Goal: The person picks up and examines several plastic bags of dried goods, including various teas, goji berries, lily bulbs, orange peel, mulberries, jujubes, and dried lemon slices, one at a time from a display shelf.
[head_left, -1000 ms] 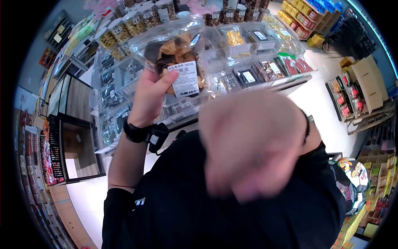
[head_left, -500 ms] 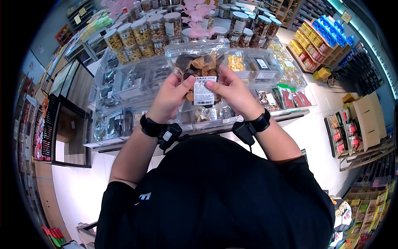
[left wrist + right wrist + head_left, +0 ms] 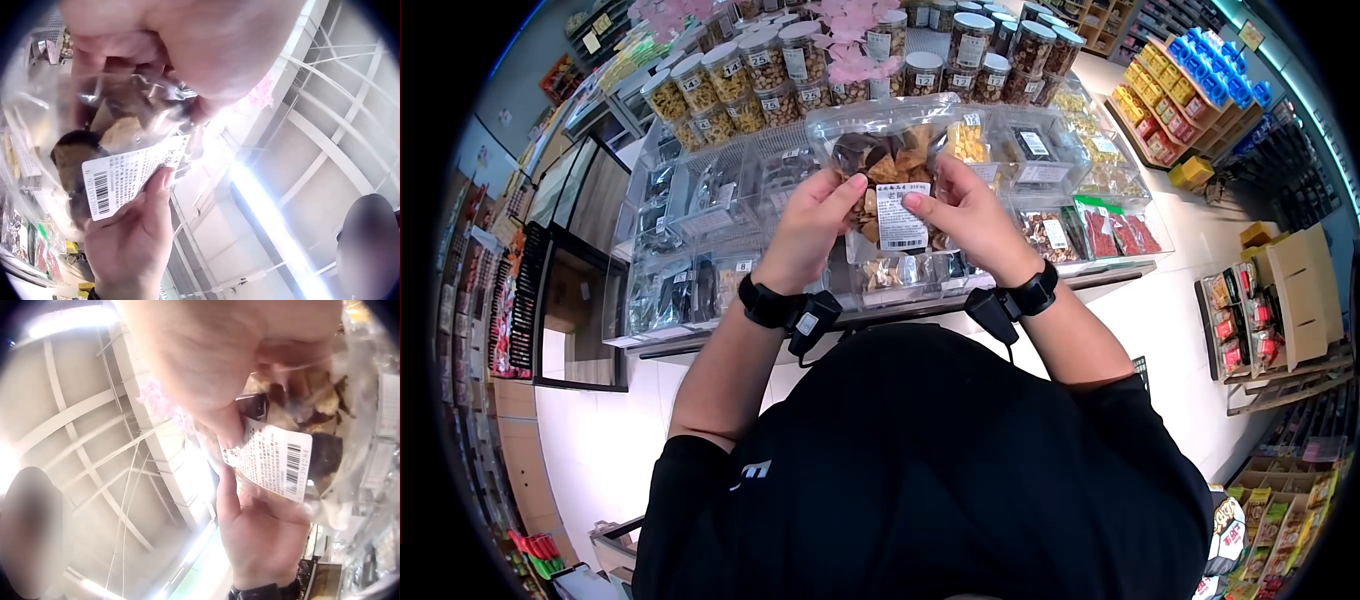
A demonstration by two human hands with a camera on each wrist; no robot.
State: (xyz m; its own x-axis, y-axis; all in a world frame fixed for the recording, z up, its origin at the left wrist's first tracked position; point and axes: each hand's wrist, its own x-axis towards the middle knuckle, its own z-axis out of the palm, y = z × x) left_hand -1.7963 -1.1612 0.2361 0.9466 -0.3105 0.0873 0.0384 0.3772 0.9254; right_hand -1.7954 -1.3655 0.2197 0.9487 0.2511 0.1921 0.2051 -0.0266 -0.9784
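A clear plastic bag of brown dried peel pieces [image 3: 882, 165] is held up in front of the body, over the display counter. Its white label with print and a barcode [image 3: 903, 217] faces the person. My left hand [image 3: 805, 222] grips the bag's left side, thumb on the front and fingers behind. On the right side my right hand [image 3: 980, 220] pinches it the same way, with the thumb at the label's edge. In the left wrist view the label [image 3: 128, 178] shows close up, the right thumb lying against it. Most fingers are hidden behind the bag.
Below lies a counter of clear bins [image 3: 720, 200] with packed dried goods. Lidded jars [image 3: 780, 65] and pink blossoms [image 3: 855, 40] stand at its back. A shelf of yellow packs [image 3: 1145, 115] and an open carton [image 3: 1295, 290] are on the right.
A second ago only the left hand held the bag, while the right hand was blurred close to the head camera. The right hand has since come to grip the bag's right side.
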